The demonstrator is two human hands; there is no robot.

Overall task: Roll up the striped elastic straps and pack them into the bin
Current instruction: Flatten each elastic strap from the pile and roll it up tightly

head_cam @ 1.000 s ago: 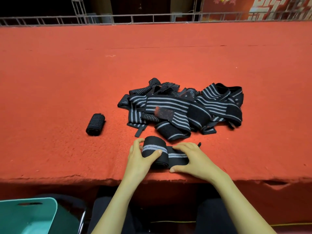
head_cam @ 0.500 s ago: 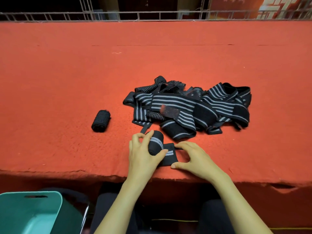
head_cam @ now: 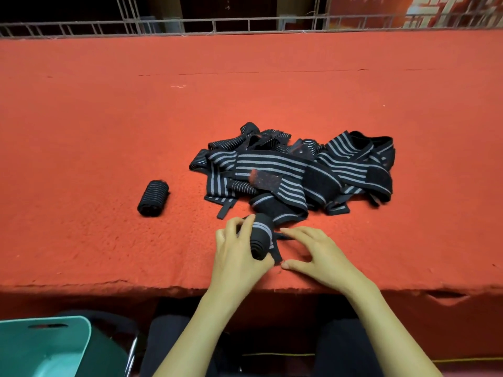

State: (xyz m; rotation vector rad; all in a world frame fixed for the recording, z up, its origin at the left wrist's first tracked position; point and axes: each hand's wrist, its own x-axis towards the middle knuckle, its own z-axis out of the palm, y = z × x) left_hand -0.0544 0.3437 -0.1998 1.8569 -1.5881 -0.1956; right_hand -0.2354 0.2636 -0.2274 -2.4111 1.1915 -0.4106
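**Strap nearly rolled at the tabletop's near edge**

The left hand [head_cam: 239,257] grips a rolled strap [head_cam: 260,236], fingers curled over its far side and thumb tucked against its near end. The roll is black with a pale stripe across the top and lies on the red tabletop [head_cam: 109,118], close to the near edge. A short flat tail [head_cam: 278,255] of the same strap sticks out from under the roll toward the right hand [head_cam: 319,257]. That hand holds nothing: its fingers are spread and arched, its fingertips are down on the cloth just beside the tail, and its thumb tip is just beside the tail's near corner.

Just beyond the hands lies the pile of loose straps [head_cam: 294,172], black with grey stripes, tangled and overlapping. Its nearest fold almost touches the roll in the left hand. A finished roll [head_cam: 153,198] lies on its side on the tabletop, to the left of the pile and apart from it.

The teal bin [head_cam: 40,346] sits in the lower left corner, below the tabletop's edge, with a handle slot in its rim. A metal railing [head_cam: 245,23] runs along the far edge of the tabletop.
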